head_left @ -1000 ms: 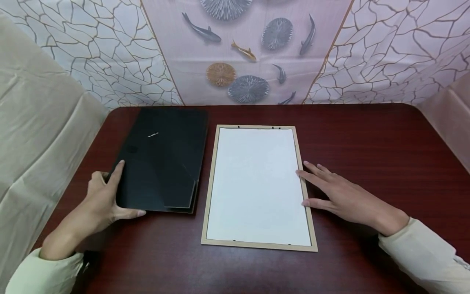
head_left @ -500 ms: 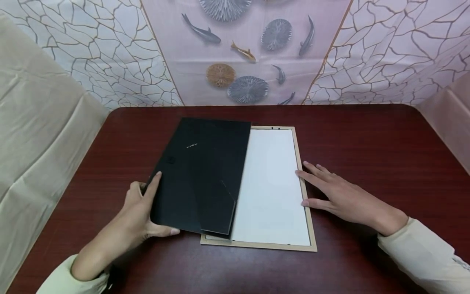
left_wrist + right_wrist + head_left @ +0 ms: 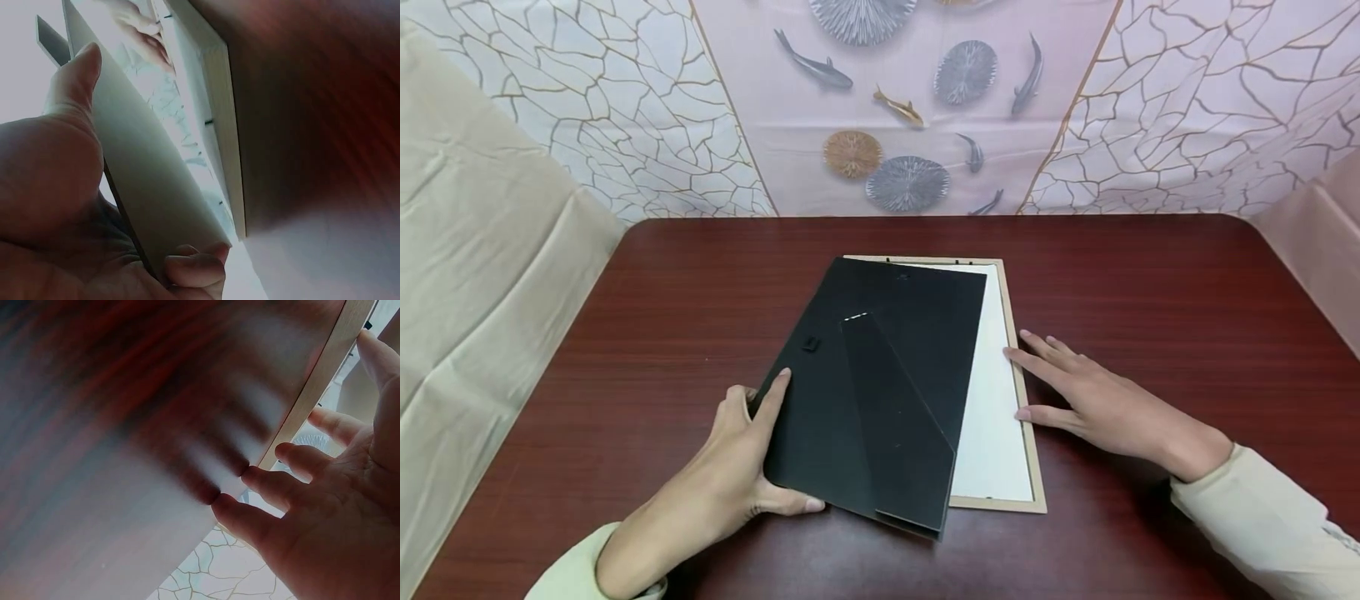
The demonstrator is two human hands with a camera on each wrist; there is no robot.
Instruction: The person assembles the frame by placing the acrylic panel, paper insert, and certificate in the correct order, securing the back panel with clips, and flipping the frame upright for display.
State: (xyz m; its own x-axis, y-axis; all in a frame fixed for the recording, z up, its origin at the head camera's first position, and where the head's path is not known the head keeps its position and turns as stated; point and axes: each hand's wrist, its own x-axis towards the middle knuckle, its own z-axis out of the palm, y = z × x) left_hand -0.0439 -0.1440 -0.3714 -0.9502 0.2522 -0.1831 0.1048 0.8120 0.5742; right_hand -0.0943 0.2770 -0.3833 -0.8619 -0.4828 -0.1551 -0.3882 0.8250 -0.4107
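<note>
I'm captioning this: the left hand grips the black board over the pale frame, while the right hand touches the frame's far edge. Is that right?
Not quite: the head view shows the right hand touching the pale frame at its right edge. The left hand does grip the black board over it.

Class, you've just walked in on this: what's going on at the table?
A person's left hand grips a black board by its near left corner, holding it tilted and askew over a pale frame. The right hand touches the frame's right edge. The board isn't inside the frame; a white sheet shows along the right.
</note>
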